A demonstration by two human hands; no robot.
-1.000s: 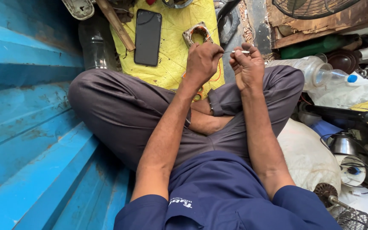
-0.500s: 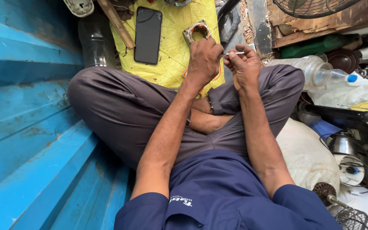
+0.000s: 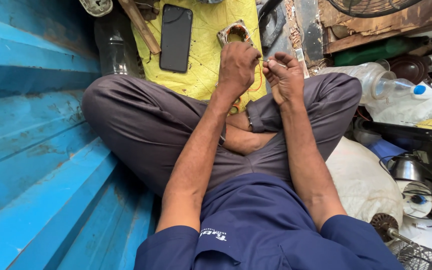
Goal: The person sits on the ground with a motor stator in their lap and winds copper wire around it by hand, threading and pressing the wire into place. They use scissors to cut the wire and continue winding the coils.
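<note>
I sit cross-legged in grey trousers and a dark blue shirt. My left hand [image 3: 237, 67] is closed around a small metal motor frame with a copper coil [image 3: 233, 34], held over a yellow sheet [image 3: 208, 60]. My right hand [image 3: 285, 75] is beside it, its fingers pinching a thin white tube or wire end [image 3: 275, 63] that reaches toward the left hand. A thin reddish wire [image 3: 259, 82] loops between the hands. The hands nearly touch.
A black phone [image 3: 176, 38] and a wooden stick [image 3: 139, 25] lie on the yellow sheet. A blue corrugated metal wall [image 3: 31, 150] runs along the left. Clear plastic bottles [image 3: 376, 80], a white sack [image 3: 361, 180], fan parts and clutter crowd the right.
Both hands have stayed together over the yellow sheet; the right hand's fingers have shifted slightly on the thin tube. The camera view has moved a little.
</note>
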